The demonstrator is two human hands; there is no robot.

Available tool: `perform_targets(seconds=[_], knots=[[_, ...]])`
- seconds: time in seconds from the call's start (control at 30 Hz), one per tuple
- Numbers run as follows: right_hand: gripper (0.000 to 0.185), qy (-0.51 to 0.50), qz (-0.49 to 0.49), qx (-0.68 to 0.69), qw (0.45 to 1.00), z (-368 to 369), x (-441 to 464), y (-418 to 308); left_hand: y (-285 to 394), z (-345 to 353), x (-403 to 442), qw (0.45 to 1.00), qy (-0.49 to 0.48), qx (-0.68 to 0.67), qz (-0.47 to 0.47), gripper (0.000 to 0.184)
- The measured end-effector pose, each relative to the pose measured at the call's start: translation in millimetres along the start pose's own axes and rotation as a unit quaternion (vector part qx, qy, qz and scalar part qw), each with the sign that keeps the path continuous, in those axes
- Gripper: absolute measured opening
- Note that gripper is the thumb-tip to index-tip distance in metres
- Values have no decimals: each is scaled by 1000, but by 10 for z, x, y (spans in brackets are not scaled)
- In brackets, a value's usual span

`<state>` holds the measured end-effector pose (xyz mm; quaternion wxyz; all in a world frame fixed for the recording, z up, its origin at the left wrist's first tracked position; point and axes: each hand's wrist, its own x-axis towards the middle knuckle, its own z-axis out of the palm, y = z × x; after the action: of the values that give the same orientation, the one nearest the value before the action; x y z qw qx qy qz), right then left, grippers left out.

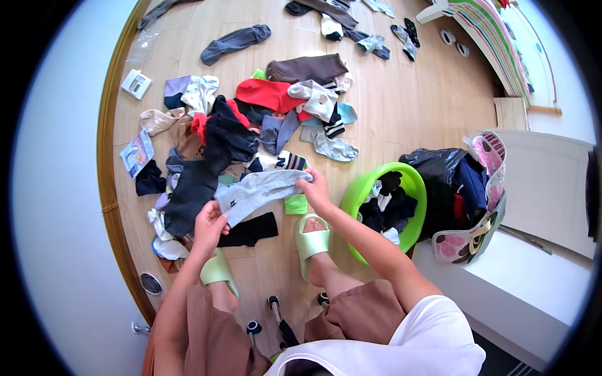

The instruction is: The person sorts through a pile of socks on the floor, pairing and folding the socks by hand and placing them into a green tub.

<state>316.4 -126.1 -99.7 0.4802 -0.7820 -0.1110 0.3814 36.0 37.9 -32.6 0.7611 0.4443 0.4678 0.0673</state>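
Observation:
A light grey sock [263, 190] with a small dark mark is stretched between my two hands above the floor. My left hand [210, 227] pinches its cuff end, and my right hand [316, 188] grips the toe end. Beneath and beyond it lies a loose heap of socks, among them a black sock [231, 135], a red sock [266, 94], a brown sock [307, 67] and a white-grey sock [313, 99]. Another black sock [251, 230] lies flat just below the grey one, near my feet.
A green tub [419, 216] with dark and white socks stands to the right. Beside it are a black plastic bag [433, 164] and a flowered bag [453, 245]. More socks, such as a grey sock [236, 44], lie farther off. A white box [136, 84] sits near the left wall.

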Motion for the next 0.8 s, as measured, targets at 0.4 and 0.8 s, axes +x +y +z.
perform_targets(seconds=[0.4,0.8], knots=[[41,-215,-127,-335,909,410,-244,-576,192,-336,-104,989,23,-91,113,28],[79,-168,-386,-473,774,2118,-484,-858,-313,-1097,-570,938,149,-298,92,26]])
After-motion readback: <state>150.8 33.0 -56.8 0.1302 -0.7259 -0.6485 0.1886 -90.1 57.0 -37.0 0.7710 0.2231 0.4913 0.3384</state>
